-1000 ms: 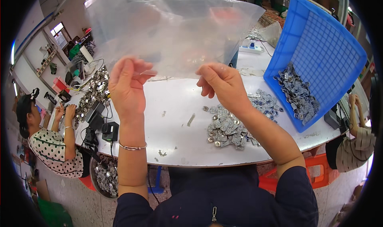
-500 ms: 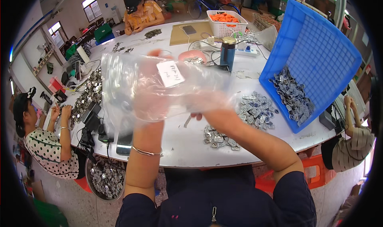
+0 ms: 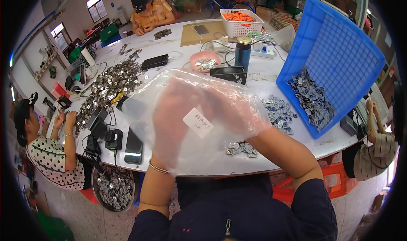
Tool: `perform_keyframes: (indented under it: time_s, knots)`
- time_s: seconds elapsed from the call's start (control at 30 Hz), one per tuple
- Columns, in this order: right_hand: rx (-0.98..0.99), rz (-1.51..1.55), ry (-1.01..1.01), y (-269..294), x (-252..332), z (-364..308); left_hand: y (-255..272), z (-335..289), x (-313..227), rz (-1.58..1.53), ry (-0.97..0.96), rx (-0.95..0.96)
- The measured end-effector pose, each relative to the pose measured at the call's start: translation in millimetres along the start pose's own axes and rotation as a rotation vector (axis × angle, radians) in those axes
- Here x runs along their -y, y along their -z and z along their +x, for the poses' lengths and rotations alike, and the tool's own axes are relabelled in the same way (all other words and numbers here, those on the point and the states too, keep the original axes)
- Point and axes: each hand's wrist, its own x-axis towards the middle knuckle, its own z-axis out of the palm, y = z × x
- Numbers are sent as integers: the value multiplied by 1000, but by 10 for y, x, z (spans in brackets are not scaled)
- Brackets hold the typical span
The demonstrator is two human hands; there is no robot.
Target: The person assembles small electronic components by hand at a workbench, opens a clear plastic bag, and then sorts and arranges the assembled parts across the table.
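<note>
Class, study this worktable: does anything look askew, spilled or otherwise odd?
The blue plastic crate on the right looks askew: rather than lying flat, it stands steeply tilted, with small grey parts heaped against its lower side.

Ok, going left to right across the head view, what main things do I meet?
Polka-dot shirt, metal bowl, clear plastic bag, tilted blue crate, striped top.
</note>
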Motion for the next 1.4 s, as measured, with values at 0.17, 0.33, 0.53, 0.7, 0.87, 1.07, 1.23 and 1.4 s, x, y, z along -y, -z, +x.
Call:
perform_keyframes:
  time_s: [0.17,0.33,0.53,0.7,0.87,1.07,1.23,1.4]
  knots:
    - [-28,160,-47,-160,61,26,-87,-49,-48,404,140,-94]
    - [197,351,-539,-5,125,-6,-183,59,-205,405,35,15]
    - [369,-72,-520,101,534,-209,-5,311,-288,635,225,-75]
    - [-379,-802,339,450,411,-215,211,196,-119,837,392,-161]
    - [-299,-201,-313,592,196,-295,112,97,-169,670,490,-32]
    - [-341,749,-507,651,101,-484,164,43,-231,106,536,135]
    - [-277,463,-552,703,-6,-514,183,-19,-67,104,595,117]
    - [-250,-7,-443,927,129,-346,223,-33,104,135,628,178]
